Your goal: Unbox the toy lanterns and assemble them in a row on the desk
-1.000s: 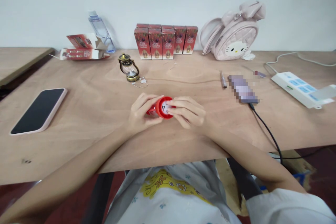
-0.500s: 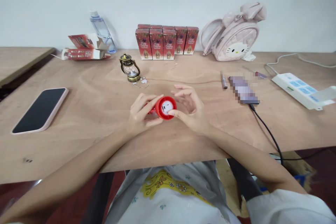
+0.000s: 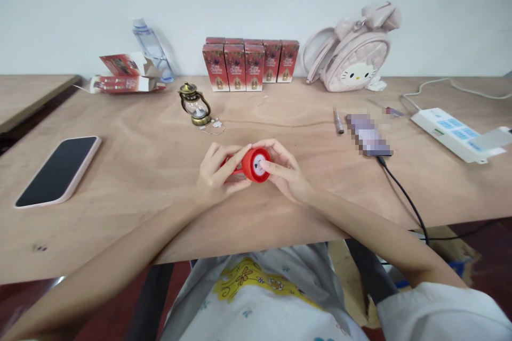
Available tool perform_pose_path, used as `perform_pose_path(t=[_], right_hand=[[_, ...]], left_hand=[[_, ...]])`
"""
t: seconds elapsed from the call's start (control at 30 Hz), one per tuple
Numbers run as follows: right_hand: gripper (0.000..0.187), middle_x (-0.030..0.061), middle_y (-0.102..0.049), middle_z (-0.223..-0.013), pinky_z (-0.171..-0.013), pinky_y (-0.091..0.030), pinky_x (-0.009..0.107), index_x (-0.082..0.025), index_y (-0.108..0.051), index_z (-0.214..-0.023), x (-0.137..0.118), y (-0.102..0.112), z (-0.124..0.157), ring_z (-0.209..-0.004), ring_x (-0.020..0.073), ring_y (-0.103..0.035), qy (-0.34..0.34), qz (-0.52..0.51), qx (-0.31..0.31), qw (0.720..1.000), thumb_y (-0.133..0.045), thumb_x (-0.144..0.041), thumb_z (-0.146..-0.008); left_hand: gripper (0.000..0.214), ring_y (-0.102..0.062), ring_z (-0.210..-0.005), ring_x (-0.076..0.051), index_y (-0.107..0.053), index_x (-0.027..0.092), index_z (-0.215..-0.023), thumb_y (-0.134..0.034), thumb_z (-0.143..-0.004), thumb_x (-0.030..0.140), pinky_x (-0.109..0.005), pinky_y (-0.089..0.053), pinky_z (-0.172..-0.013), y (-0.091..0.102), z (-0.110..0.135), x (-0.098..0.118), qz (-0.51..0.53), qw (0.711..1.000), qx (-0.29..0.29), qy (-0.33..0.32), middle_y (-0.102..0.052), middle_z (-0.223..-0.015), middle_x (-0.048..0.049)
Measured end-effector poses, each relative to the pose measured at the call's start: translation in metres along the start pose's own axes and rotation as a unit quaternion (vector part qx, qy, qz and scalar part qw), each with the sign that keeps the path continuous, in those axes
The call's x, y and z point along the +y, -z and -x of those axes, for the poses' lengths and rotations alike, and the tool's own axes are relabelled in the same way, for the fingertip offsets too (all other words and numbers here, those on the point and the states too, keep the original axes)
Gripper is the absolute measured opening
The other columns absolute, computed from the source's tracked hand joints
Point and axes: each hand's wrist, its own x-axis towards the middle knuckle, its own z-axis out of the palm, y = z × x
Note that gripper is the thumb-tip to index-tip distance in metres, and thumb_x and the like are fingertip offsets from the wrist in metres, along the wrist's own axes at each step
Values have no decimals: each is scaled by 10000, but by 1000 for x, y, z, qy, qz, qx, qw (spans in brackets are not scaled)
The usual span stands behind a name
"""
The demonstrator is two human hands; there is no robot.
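Note:
A small red lantern (image 3: 254, 164) lies on its side between my hands, its round base with a white panel turned toward me. My left hand (image 3: 218, 176) wraps around its body from the left. My right hand (image 3: 286, 173) cups the base from the right, with the thumb pressed on the white panel and the fingers curled over the rim. Both hands rest low over the wooden table (image 3: 152, 170) near its front edge.
A brass lantern (image 3: 194, 104) stands behind my hands beside small white bits. Red boxes (image 3: 250, 64) line the wall, with a pink bag (image 3: 352, 56), a bottle (image 3: 152, 48) and opened boxes (image 3: 126, 74). A phone (image 3: 60, 169) lies left; a screwdriver (image 3: 338, 120), cabled device and power strip (image 3: 452, 133) lie right.
My right hand opened its fingers away from the lantern's base half a second ago, then closed over it again with the thumb on the white panel. The left hand kept its hold.

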Motion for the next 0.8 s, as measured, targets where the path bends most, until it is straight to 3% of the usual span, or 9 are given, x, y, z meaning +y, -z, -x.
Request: perform_pose_path(t=[0.13,0.33,0.7,0.8], right_hand=[[308,6,-610,-976,-679,-537,213,-247,-519,-998,5,-6,3,-818,96,-597,-43,-57,13,997,-681,-330,-749],[317,2,-604,-1013,-701,-571,276,-257,-501,-1024,12,-6,4,-839,113,-599,-92,-70,-9,993,-648,-287,-745],[320,38,-554,-1232,-764,-575,327,-254,-513,-987,15,-5,2,-974,148,-597,-77,-91,-9,993,-630,-220,-691],[321,42,-590,-1179,-740,-575,317,-248,-512,-980,15,-4,2,-928,146,-608,-81,-83,-7,993,-650,-245,-690]], left_hand=[[616,-587,-771,-183,-451,188,-1353,-624,-815,435,-321,-441,-690,-4,7,-1,-32,999,9,-17,-650,-1003,-112],[643,-599,-857,-204,-429,199,-1379,-622,-819,449,-327,-455,-736,-7,13,-3,-46,999,4,-15,-651,-1032,-116],[545,-603,-867,-208,-485,189,-1325,-610,-840,404,-316,-476,-678,-3,6,-4,-60,998,-5,-32,-666,-1036,-132],[506,-607,-841,-195,-511,203,-1290,-616,-837,404,-311,-490,-681,-3,7,-4,-71,997,0,-30,-672,-1025,-113]])
